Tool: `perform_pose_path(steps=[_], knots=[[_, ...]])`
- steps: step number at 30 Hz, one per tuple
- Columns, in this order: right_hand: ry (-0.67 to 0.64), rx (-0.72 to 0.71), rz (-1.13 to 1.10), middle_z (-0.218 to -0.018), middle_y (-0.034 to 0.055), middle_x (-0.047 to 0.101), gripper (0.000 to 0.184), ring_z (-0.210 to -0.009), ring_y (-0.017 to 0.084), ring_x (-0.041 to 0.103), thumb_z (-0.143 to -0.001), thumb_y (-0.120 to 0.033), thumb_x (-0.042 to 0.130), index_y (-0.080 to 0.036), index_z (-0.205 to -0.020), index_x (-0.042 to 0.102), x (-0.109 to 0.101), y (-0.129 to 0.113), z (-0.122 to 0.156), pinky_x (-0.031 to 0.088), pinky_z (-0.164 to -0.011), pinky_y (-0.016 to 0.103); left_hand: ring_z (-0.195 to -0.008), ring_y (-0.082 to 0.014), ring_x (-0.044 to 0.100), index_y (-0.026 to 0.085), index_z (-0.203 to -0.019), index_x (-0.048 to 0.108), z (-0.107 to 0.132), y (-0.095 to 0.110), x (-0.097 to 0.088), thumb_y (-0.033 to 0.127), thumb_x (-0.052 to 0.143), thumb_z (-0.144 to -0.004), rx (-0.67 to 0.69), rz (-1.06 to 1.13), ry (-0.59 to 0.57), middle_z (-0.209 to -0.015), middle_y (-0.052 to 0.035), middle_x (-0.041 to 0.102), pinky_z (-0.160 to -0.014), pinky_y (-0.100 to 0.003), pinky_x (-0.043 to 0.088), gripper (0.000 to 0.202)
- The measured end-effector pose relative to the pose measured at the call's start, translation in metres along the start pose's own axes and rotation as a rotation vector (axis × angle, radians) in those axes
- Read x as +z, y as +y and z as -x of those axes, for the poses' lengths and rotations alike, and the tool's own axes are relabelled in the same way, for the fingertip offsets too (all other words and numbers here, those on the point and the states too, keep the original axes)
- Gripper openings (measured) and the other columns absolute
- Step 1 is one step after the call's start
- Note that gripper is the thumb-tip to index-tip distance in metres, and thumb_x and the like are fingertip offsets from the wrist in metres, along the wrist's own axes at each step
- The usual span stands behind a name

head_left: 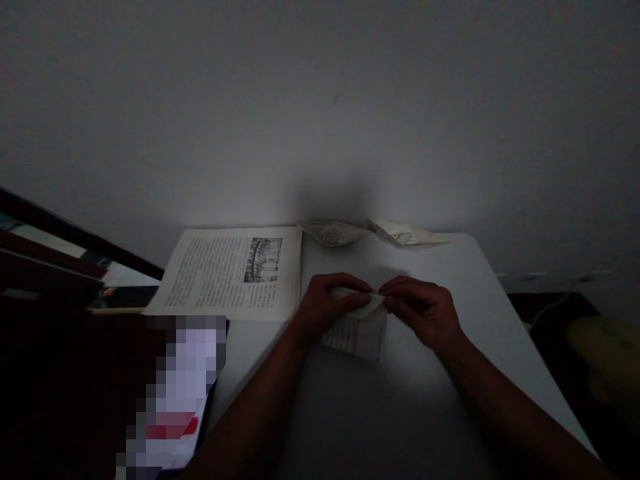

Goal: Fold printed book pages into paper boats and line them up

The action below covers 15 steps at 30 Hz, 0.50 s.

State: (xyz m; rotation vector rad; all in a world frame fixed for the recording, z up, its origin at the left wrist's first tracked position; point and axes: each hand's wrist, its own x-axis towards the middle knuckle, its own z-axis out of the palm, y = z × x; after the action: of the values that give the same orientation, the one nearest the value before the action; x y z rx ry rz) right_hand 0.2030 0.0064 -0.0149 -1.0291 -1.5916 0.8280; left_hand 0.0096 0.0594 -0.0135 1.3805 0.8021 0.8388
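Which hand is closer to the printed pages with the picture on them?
The left. The left hand is just right of the printed pages; the right hand is farther right, beyond the left one. Both hold the folded paper.

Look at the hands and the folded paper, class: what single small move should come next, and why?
Probably, the right hand should press along the pale flap to set its crease. Both it and the left hand pinch the printed paper near its upper edge, with the flap showing between them; whether it lies flat is hard to tell.
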Motion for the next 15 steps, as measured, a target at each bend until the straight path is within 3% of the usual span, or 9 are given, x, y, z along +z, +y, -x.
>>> perform_pose_path(steps=[5,10,15], knots=[[0.066,-0.021,0.027,-0.075,0.0036,0.069,0.01,-0.067,0.014,0.064,-0.078,-0.011,0.066,-0.02,-0.077,0.071,0.0039,-0.0008,-0.0022,0.051,-0.059,0.026,-0.086,-0.0188,0.067,0.015,-0.075,0.074,0.0003,0.0031,0.0026,0.026,0.077,-0.069,0.07,0.071,-0.022,-0.088,-0.0064,0.074,-0.081,-0.029,0.049,0.013],[0.111,-0.018,0.041,-0.073,0.0032,0.069,0.009,-0.065,0.014,0.064,-0.076,-0.011,0.067,-0.019,-0.074,0.07,0.0074,0.0006,-0.0024,0.051,-0.059,0.026,-0.085,-0.019,0.068,0.014,-0.073,0.072,0.0009,0.0009,0.0046,0.028,0.077,-0.069,0.049,0.036,0.021,-0.091,-0.0072,0.075,-0.079,-0.029,0.051,0.015],[0.233,0.134,0.036,-0.064,0.0005,0.069,0.008,-0.056,0.012,0.063,-0.068,-0.016,0.076,-0.02,-0.071,0.069,0.0095,-0.0015,-0.0001,0.052,-0.053,0.023,-0.084,-0.0199,0.069,0.014,-0.072,0.07,0.0017,-0.0005,0.0044,0.029,0.075,-0.069,0.038,-0.001,0.044,-0.091,-0.0077,0.075,-0.078,-0.031,0.051,0.016]])
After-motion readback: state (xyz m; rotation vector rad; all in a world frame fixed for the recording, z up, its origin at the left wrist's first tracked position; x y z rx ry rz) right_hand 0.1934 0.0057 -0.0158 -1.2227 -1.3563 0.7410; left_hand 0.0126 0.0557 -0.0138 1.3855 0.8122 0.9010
